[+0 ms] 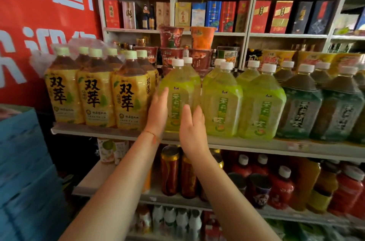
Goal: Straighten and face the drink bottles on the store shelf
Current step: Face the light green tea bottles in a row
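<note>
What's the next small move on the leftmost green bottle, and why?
Probably close both hands on it and twist it slightly so its label faces front. The left hand lies flat on the leftmost green bottle's left side and the right hand on its lower front, fingers open, neither gripping. Its label looks angled compared with the next green bottle.

The large clear-plastic bottle of pale green drink (180, 100) has a glossy film label and a matt white plastic cap. The yellow-labelled brown tea bottles (94, 90) are shiny plastic too, partly under crinkled clear wrap. The pale painted shelf board (98, 132) looks smooth, matt and scuffed. Below, the tall red and gold cans (169, 169) gleam like metal. A thin red string bracelet (153, 135) looks like cloth thread.
</note>
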`<state>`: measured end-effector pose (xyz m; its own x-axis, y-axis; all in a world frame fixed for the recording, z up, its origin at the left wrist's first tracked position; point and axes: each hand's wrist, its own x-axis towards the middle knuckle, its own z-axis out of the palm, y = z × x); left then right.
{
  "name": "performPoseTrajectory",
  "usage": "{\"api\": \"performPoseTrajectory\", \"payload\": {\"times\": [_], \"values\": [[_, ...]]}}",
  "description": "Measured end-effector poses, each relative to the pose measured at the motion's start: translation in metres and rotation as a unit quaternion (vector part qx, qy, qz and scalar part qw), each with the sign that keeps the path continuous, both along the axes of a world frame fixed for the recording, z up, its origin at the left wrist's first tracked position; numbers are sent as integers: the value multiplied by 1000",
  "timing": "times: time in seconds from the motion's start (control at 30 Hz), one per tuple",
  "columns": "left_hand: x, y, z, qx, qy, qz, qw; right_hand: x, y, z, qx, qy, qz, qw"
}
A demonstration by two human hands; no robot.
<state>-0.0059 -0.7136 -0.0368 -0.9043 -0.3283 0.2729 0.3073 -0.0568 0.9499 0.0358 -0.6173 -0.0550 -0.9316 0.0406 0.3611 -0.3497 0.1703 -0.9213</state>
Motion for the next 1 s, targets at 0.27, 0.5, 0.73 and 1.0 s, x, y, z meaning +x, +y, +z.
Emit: {"api": "performPoseTrajectory", "payload": {"times": [0.27,0.5,0.73,1.0], "values": [[-27,-14,-5,80,-51,-76,993,-44,-23,20,-105,-58,-51,991],[-10,-1,6,31,-35,-66,997,-55,-22,24,-152,-82,-55,983],[-21,-1,0,29,-9,-17,999,-51,-19,29,-155,-114,-34,981],[-14,1,6,31,-2,-11,999,-58,-21,33,-145,-139,-54,978]]}}
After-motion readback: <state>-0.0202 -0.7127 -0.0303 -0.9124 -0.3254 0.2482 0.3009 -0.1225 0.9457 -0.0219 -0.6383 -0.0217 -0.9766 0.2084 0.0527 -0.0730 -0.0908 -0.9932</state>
